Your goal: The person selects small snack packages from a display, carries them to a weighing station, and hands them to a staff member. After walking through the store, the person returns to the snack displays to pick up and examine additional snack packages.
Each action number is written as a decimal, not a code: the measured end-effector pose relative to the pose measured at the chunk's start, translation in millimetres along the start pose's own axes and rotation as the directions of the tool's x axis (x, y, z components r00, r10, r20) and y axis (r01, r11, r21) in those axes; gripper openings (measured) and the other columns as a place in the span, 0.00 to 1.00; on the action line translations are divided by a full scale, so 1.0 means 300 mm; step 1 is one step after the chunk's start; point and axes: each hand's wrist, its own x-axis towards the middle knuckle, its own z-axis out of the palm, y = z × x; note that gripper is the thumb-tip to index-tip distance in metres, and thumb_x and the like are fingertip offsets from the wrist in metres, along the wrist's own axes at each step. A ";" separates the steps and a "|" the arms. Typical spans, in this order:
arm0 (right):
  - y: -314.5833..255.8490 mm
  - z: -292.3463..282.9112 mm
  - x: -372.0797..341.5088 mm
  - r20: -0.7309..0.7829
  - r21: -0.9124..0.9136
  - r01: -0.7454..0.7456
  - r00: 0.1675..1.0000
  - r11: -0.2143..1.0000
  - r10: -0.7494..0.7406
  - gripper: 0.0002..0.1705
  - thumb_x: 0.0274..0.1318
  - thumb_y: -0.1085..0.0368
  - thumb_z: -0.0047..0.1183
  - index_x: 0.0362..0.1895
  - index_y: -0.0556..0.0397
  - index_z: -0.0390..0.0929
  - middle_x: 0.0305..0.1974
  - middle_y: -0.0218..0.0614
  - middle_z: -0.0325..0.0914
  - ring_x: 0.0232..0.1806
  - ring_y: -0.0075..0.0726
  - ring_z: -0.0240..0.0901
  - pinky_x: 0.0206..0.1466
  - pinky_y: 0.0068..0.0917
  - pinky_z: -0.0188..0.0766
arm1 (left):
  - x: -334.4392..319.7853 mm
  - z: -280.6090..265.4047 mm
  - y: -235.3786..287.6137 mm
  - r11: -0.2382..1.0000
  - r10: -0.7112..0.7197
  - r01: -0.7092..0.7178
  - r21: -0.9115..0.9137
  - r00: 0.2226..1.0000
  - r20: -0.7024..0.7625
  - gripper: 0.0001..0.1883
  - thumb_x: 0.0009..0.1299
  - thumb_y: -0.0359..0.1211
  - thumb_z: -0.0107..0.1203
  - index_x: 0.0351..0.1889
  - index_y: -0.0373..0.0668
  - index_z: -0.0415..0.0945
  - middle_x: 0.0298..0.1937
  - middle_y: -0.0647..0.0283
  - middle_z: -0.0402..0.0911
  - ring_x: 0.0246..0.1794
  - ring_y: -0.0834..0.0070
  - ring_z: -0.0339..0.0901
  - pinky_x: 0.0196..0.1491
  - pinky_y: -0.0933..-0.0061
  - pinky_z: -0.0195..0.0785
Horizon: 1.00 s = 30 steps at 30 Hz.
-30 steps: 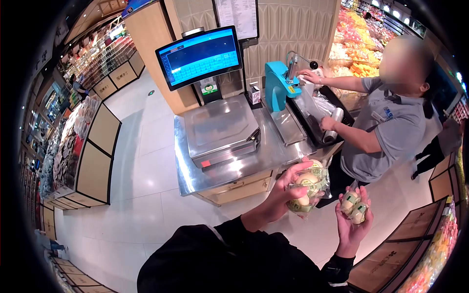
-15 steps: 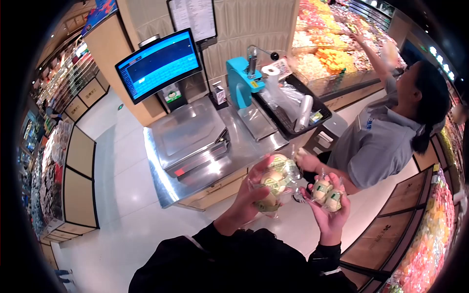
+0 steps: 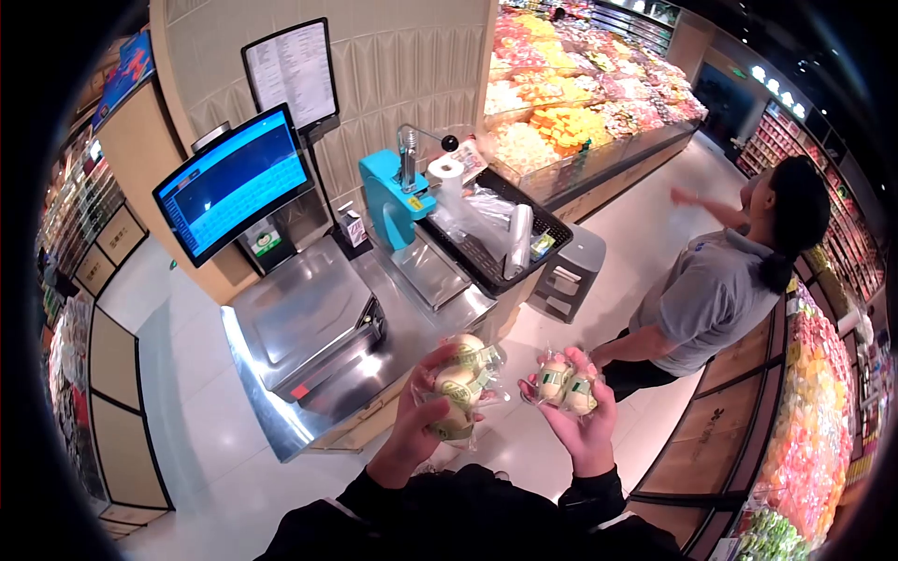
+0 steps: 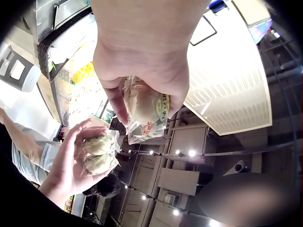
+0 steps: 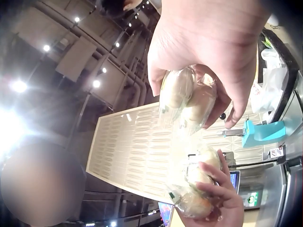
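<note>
In the head view my left hand (image 3: 408, 432) grips several clear packets (image 3: 458, 381), thumb across the near side. Each packet holds a pale, round piece under a green printed label; what the pieces are cannot be told. The left wrist view shows one such packet (image 4: 147, 113) between fingers and thumb. To the right, my right hand (image 3: 587, 432) is palm up and holds two smaller clear packets (image 3: 565, 385), pale with green bands, side by side. Its fingers curl round these packets in the right wrist view. A short gap separates the hands in front of the metal counter (image 3: 271, 411).
On the counter are a flat metal scale (image 3: 304, 304), a blue screen (image 3: 234, 187), a teal bag sealer (image 3: 385, 198) and a black basket (image 3: 552, 238) of plastic bags. A grey stool (image 3: 572, 271) stands beside it. A person in grey (image 3: 716, 290) stands at right, near candy bins (image 3: 814, 402).
The view has turned right, so the counter shifts left. The person in grey has left the basket and moved away to the right. Both hands keep their packets, now lower in view.
</note>
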 end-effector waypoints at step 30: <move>-0.906 -0.690 0.267 -0.208 0.140 0.365 0.920 0.920 -0.333 0.30 0.52 0.53 0.49 0.59 0.48 0.61 0.56 0.50 0.64 0.58 0.59 0.63 0.69 0.59 0.47 | 1.185 0.418 -0.774 0.919 -0.395 0.390 0.063 0.894 0.212 0.40 0.60 0.39 0.52 0.70 0.48 0.47 0.67 0.50 0.56 0.58 0.51 0.69 0.51 0.61 0.74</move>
